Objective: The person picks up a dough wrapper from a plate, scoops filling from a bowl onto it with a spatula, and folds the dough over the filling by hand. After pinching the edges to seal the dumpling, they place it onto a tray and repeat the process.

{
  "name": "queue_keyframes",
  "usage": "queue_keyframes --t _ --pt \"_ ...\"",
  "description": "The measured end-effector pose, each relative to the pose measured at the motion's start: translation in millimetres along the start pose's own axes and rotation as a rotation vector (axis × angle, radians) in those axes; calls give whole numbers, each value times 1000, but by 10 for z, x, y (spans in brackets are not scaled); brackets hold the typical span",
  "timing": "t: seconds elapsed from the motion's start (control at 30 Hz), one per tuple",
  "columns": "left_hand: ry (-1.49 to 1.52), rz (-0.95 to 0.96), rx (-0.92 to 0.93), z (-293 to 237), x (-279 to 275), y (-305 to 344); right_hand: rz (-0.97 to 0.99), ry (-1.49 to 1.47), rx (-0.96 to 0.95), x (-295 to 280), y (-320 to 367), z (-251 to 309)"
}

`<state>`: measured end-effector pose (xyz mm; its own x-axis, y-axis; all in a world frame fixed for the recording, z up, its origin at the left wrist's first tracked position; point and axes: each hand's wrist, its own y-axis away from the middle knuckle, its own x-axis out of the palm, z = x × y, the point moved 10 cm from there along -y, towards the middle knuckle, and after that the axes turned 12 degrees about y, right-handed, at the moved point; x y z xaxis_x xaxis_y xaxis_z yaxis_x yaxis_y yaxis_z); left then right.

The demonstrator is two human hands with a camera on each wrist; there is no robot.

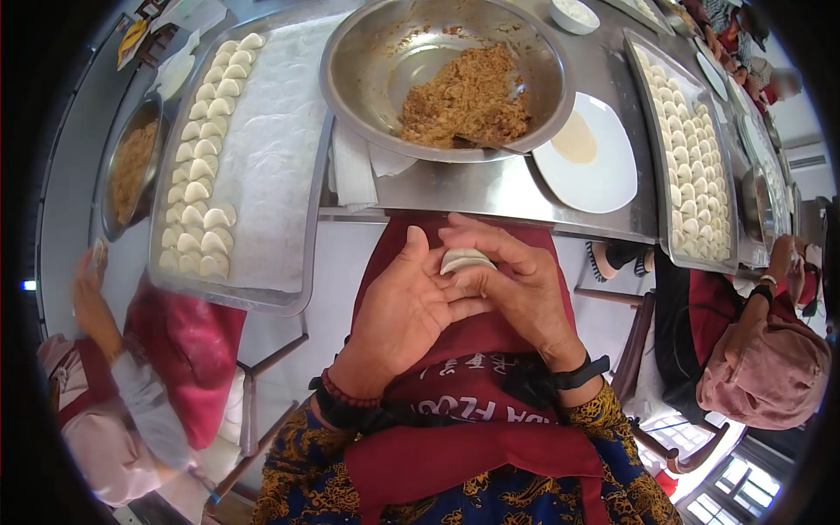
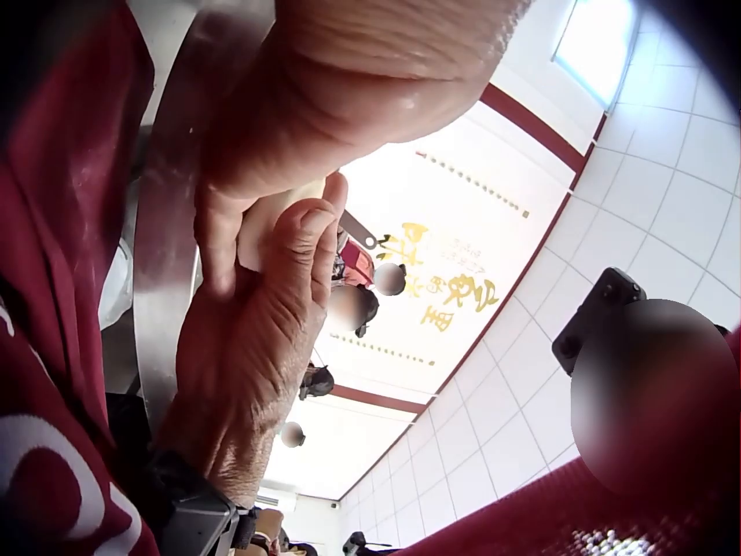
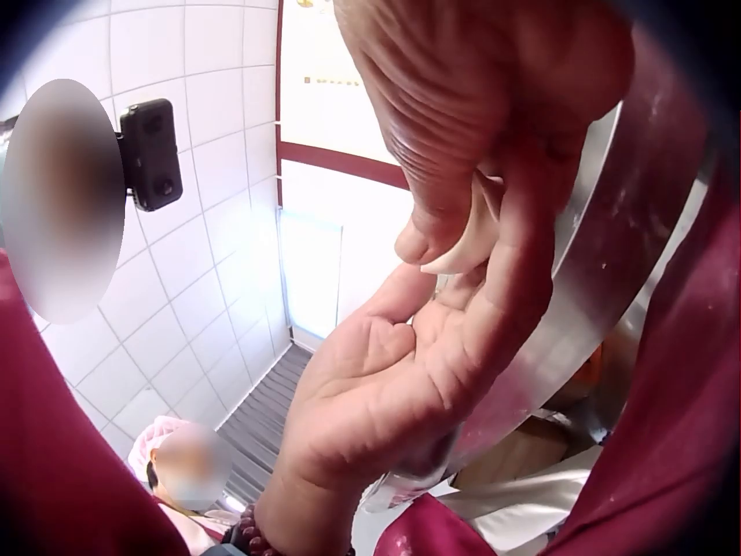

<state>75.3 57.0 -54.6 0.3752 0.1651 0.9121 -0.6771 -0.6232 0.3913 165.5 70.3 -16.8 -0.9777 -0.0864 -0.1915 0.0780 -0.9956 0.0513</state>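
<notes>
A pale folded dumpling is held between my two hands in front of the apron. My right hand pinches it between thumb and fingers; the right wrist view shows the thumb pressed along the dumpling. Palm up, my left hand has its thumb raised and its fingers extended beneath the right one, supporting the dumpling. Part of the left fingers is hidden behind the right hand. Just beyond both hands stands a large steel bowl with brown minced filling.
Left of the bowl, a metal tray bears rows of dumplings. Another dumpling-filled tray lies at the right. A white plate holds a flat beige round. Other people sit on both sides; the table edge runs ahead.
</notes>
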Motion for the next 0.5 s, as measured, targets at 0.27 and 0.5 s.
queue_keyframes --t 0.27,0.5 --pt "-67 -1 27 -13 36 11 31 321 -217 72 -19 139" --pt "-80 -3 13 14 40 1 22 268 -214 50 -14 106"
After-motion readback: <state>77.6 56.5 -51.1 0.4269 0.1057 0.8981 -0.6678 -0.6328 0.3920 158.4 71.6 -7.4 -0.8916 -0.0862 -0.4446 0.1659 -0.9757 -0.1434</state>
